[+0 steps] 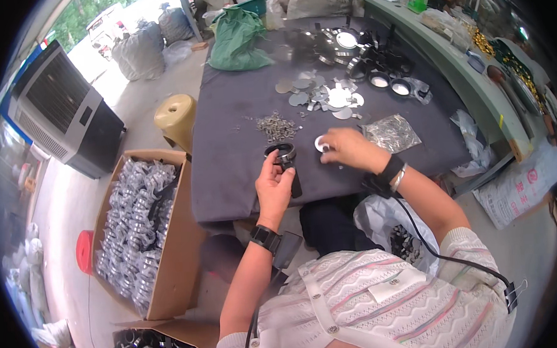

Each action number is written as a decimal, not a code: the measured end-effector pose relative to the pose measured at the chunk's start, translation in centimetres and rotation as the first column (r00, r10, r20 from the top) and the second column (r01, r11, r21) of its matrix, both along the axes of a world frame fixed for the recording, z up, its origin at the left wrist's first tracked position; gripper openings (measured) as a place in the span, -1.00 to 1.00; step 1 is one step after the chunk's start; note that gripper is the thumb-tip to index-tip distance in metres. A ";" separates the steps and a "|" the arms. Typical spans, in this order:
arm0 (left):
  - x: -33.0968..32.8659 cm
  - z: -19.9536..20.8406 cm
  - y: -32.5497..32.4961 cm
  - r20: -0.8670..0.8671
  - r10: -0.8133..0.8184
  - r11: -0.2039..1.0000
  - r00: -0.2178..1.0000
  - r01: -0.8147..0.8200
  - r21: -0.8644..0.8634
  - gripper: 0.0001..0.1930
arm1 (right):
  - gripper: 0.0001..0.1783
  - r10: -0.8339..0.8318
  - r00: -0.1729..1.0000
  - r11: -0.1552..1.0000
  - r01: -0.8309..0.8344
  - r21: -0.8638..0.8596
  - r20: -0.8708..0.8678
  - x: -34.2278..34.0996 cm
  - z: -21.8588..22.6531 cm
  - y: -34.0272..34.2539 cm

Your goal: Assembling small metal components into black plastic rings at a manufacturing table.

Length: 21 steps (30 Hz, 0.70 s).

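My left hand (274, 190) is closed around a black ring-shaped frame (280, 154) with a silvery band and a black strap or handle hanging below it. The ring is held up over the near part of the table, its opening facing upward. To its right my right hand (351, 150) is closed, fingertips pinching a small shiny round disc (319, 144). A heap of small metal fittings (277, 127) lies just beyond the left hand. Farther back are loose silvery discs (312, 93), scattered in a pile. Beside my right wrist rests a clear bag of small metal pieces (392, 133).
A dark cloth covers the table (231, 120). More black ring frames (373, 59) and a green bag (239, 40) lie at its far side. On the left stand a carton of wrapped pieces (140, 231), a yellow stool (176, 116) and an air cooler (64, 106).
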<state>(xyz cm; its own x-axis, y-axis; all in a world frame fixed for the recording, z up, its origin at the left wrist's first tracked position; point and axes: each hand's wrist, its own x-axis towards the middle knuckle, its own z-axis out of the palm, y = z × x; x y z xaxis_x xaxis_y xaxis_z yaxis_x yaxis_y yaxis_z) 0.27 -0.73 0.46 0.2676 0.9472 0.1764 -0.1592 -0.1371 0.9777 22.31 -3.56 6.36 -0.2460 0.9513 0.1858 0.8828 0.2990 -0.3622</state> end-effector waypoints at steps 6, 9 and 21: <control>0.1 0.4 -0.4 0.028 -0.038 0.998 0.999 0.040 -0.048 -0.46 | -0.78 0.041 0.968 0.962 -0.105 0.251 0.248 -1.2 -3.1 -2.0; 0.0 0.0 0.1 0.006 -0.047 0.999 0.999 0.047 -0.014 -0.43 | -0.82 0.041 0.967 0.937 -0.125 0.327 0.251 -0.9 -3.8 -2.3; -0.2 0.2 0.1 -0.073 -0.089 0.995 0.993 0.092 0.039 -0.27 | -0.90 0.095 0.982 0.777 0.028 0.628 -0.161 -5.1 -1.1 1.8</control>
<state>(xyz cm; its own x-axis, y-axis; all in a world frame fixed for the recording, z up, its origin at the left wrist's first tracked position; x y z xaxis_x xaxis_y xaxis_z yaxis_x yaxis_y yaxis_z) 0.04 -0.68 0.62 0.3650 0.9108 0.1932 -0.1035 -0.1665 0.9806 17.24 -1.74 5.31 -0.1809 0.6006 0.7789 0.8084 0.5418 -0.2301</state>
